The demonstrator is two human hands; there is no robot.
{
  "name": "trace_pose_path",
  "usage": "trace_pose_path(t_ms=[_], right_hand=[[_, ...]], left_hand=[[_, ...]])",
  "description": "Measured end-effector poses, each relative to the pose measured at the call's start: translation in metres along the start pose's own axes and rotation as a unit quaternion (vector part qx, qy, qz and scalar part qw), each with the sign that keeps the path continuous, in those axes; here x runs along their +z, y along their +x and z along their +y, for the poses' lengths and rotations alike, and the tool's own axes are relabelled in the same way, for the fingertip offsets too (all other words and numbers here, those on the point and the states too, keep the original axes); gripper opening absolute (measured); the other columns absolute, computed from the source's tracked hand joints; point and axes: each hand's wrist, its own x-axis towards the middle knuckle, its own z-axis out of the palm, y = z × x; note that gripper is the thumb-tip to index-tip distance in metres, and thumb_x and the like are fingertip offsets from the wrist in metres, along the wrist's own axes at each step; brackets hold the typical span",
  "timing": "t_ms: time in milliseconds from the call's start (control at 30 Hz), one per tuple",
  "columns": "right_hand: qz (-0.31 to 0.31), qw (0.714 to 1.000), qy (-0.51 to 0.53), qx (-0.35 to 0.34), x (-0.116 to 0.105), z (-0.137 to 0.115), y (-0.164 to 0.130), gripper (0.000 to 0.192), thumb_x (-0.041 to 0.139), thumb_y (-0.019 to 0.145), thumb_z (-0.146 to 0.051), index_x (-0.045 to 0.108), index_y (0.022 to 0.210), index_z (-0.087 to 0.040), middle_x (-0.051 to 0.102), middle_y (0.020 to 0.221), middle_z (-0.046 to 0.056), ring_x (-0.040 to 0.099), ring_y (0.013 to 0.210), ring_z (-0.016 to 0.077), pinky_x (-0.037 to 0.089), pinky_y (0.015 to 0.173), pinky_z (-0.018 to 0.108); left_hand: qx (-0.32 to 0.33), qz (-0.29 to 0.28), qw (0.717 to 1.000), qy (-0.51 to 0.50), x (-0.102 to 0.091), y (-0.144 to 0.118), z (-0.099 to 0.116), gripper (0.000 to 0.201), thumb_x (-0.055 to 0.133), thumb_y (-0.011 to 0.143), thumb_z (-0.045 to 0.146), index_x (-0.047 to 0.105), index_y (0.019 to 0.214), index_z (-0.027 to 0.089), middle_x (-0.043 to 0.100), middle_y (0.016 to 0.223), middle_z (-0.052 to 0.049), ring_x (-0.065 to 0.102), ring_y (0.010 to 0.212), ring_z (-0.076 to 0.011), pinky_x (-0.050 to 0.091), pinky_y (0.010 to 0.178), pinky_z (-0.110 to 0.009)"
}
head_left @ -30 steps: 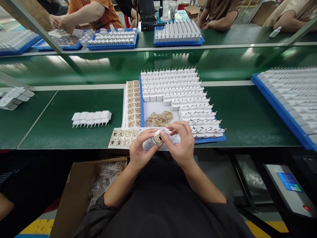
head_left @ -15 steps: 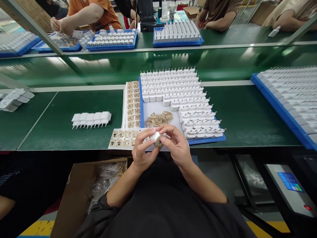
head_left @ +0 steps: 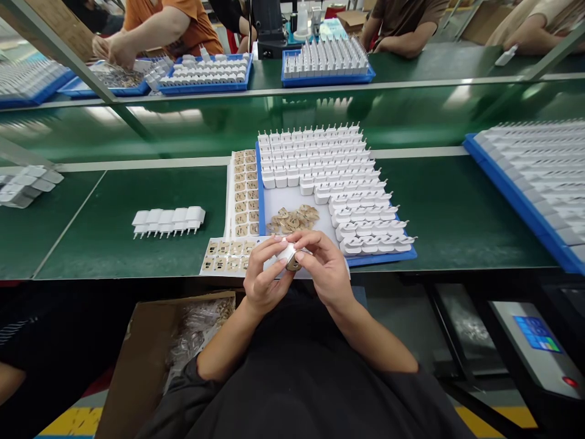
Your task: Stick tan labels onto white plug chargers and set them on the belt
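Green-topped workbenches [head_left: 91,244] run across a factory floor, with co-workers seated along the far side, one in an orange shirt [head_left: 196,30]. On the near bench, a blue tray [head_left: 261,210] carries white plug chargers [head_left: 320,158] in close rows, prongs up. Just left of it lies an upright sheet of tan label-like pieces [head_left: 245,195], and a second sheet [head_left: 222,256] lies crosswise at the near edge.

Right at that near edge, the left hand [head_left: 265,277] has its fingers curled round a single white charger [head_left: 287,253], while the right hand [head_left: 326,271] pinches in at the tan-faced end. Both are nearly closed, and the charger is between them. Whether the tan piece is going on or coming off I cannot tell.

Judging by the rows, most of the tray is filled; its near left part has no chargers standing in it, just a heap of loose tan pieces [head_left: 292,219]. The charger in hand seems unfinished. A row of chargers [head_left: 169,218] lies outside the tray, well to the left, and looks to be still left to do.
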Motion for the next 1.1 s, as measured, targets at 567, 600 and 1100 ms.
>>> trace_pose_path(t_ms=[567, 600, 1100], right_hand=[[-0.125, 0.904, -0.294, -0.284, -0.021, -0.019, 0.009, 0.003, 0.067, 0.094, -0.026, 0.069, 0.091, -0.026, 0.072, 0.107, 0.007, 0.067, 0.103, 0.0234, 0.056, 0.092, 0.043], [-0.129, 0.912, -0.273, -0.278, -0.022, -0.018, 0.009, 0.005, 0.066, 0.095, -0.028, 0.068, 0.091, -0.026, 0.072, 0.101, 0.006, 0.068, 0.097, 0.0226, 0.057, 0.088, 0.041], [-0.076, 0.793, -0.572, -0.196, -0.030, 0.025, 0.029, 0.026, 0.050, 0.101, -0.022, 0.069, 0.118, -0.020, 0.070, 0.117, 0.014, 0.066, 0.113, 0.0291, 0.056, 0.097, 0.046]], left_hand=[[-0.213, 0.000, 0.962, -0.170, -0.004, -0.015, 0.000, 0.046, 0.077, 0.084, 0.015, 0.054, 0.122, 0.027, 0.067, 0.123, -0.011, 0.067, 0.118, -0.0246, 0.060, 0.096, -0.045], [-0.234, 0.003, 0.956, -0.177, -0.005, -0.015, 0.000, 0.045, 0.077, 0.084, 0.016, 0.055, 0.122, 0.026, 0.067, 0.123, -0.011, 0.067, 0.119, -0.0244, 0.060, 0.096, -0.043], [-0.280, -0.161, 0.863, 0.389, -0.094, 0.007, -0.128, 0.032, 0.064, 0.087, 0.041, 0.069, 0.108, 0.017, 0.074, 0.106, -0.014, 0.061, 0.110, -0.0359, 0.045, 0.097, -0.050]])
